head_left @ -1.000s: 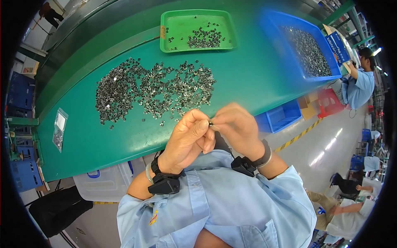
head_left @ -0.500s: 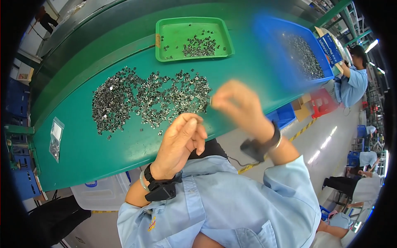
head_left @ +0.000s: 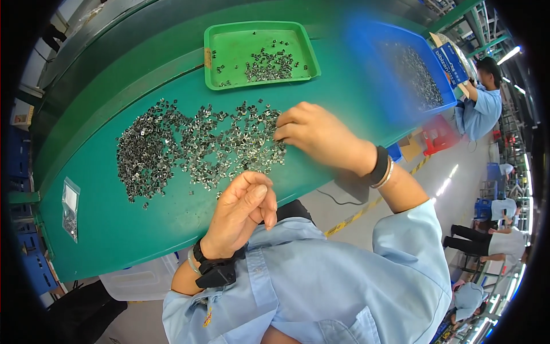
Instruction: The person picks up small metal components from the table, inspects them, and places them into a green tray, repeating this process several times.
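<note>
Small black and silver metal parts lie spread over the green table, heaped more thickly into a dark pile at the left. My right hand touches the right edge of this spread. Its thumb and fingers are drawn together, and whatever lies between the tips is hidden. Nearer to me, my left hand is raised just off the front of the parts, palm turned inward. Its fingers curl toward the thumb, hiding anything within them.
Beyond the parts stands a green tray holding more of them. A blue bin, partly blurred, sits at the right with many parts. A clear plastic bag lies at the left. Farther right, a person in blue works beside a box.
My right hand has come down and left onto the edge of the parts, its fingers now at the table. My left hand stays curled, little moved. The whole view has shifted slightly.
</note>
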The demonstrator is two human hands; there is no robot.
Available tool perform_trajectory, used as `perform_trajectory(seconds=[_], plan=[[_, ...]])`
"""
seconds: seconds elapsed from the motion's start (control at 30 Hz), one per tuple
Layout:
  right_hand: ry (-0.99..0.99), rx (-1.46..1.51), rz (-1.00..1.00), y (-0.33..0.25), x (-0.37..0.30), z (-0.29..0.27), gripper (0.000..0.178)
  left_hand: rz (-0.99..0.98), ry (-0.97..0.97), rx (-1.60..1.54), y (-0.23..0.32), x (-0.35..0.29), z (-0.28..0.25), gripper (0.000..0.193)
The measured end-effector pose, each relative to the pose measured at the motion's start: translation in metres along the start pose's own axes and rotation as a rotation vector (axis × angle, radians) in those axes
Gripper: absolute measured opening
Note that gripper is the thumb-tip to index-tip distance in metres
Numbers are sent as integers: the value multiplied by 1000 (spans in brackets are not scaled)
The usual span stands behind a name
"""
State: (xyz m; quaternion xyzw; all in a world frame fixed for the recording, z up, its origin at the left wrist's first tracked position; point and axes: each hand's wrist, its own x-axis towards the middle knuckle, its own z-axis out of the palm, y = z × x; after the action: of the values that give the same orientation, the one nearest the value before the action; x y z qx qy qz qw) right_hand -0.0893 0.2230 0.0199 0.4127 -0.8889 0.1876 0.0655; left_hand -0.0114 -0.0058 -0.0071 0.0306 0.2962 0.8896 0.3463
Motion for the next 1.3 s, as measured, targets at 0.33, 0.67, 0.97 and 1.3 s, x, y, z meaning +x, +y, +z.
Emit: perform_trajectory(seconds=[0.33, 0.67, 0.97, 1.3], plan=[[167, 188, 444, 18, -32, -15, 14, 18, 35, 54, -3, 1, -1, 15], [140, 127, 459, 16, -31, -11, 14, 20, 64, 69, -4, 1, 5, 15], [333, 616, 398, -46, -14, -11, 36, 65, 104, 193, -4, 7, 12, 17], [27, -25, 16, -82, 7, -25, 62, 132, 183, 373, 2, 4, 18, 15]])
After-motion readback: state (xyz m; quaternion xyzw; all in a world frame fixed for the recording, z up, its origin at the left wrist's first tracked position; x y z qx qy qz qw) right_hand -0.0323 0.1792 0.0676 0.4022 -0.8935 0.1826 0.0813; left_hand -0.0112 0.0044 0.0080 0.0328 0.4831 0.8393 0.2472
